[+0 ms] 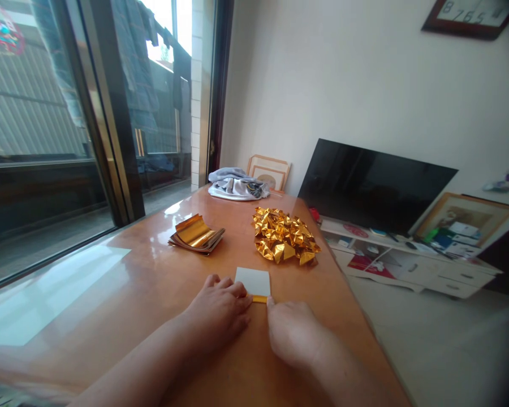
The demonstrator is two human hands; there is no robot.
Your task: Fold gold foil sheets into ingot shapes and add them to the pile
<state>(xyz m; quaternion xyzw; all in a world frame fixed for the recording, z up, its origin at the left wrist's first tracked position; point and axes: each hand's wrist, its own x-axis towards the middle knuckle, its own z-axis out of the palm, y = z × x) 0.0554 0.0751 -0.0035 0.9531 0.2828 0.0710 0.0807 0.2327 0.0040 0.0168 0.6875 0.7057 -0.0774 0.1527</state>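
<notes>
A small square sheet of paper [253, 281], white side up with a gold strip folded along its near edge, lies flat on the glossy orange-brown table [152, 294]. My left hand [218, 314] rests palm down with its fingertips pressing the fold's left end. My right hand [292, 330] presses the fold's right end with its thumb tip. Beyond the sheet, a pile of folded gold foil pieces [285, 235] sits to the right. A stack of flat gold foil sheets [196, 233] lies to the left.
A grey bundle of cloth [236, 185] lies at the table's far end beside a framed picture [269, 171]. The table's right edge drops to the floor, where a dark TV screen [373, 183] leans over a low white cabinet [411, 263]. Glass sliding doors stand at left.
</notes>
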